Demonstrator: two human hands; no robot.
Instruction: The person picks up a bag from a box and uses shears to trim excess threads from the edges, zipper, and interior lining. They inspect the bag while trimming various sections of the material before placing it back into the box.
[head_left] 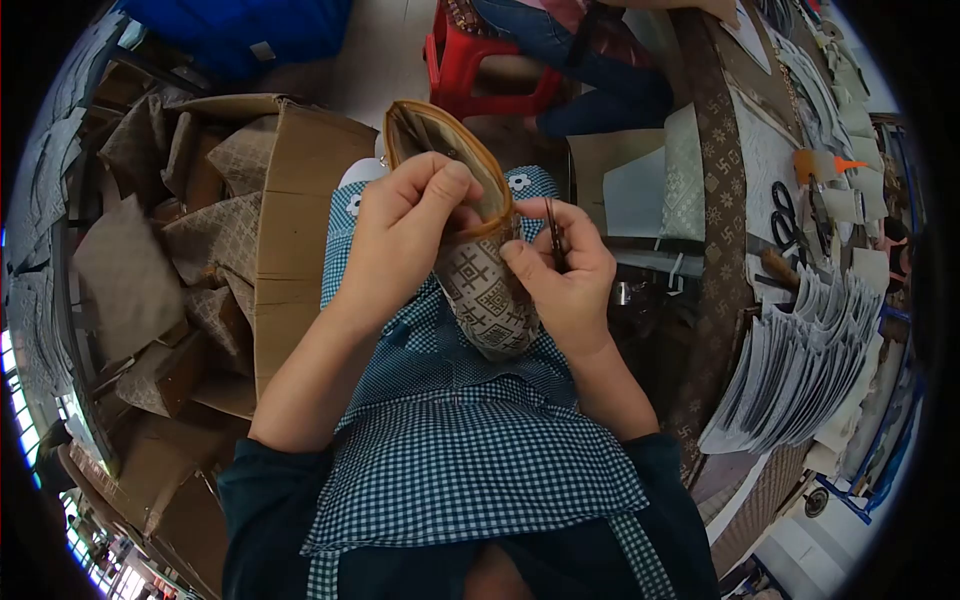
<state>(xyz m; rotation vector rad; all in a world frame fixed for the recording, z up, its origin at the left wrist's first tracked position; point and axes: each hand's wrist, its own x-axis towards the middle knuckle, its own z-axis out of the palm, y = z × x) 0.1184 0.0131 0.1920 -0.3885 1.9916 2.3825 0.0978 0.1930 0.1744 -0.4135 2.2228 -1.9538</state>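
Note:
A patterned fabric pouch [487, 300] with an orange-brown trimmed rim hangs above my lap, its mouth open toward the top and showing a pale lining. My left hand [415, 215] grips the pouch's rim, with the thumb on top and some fingertips hidden inside the mouth. On the other side of the rim, my right hand [570, 262] pinches the pouch edge between thumb and fingers. A small dark tool [555, 235], which looks like thread snips, also rests in my right hand, against the fingers.
Left stands a cardboard box [300, 190] with patterned fabric pieces. At right, a cloth-covered table [718, 250] bears black scissors [783, 215] and stacked fabric pieces [800, 360]. Ahead are a red stool [490, 75], a seated person's legs [600, 90] and a blue bin [235, 35].

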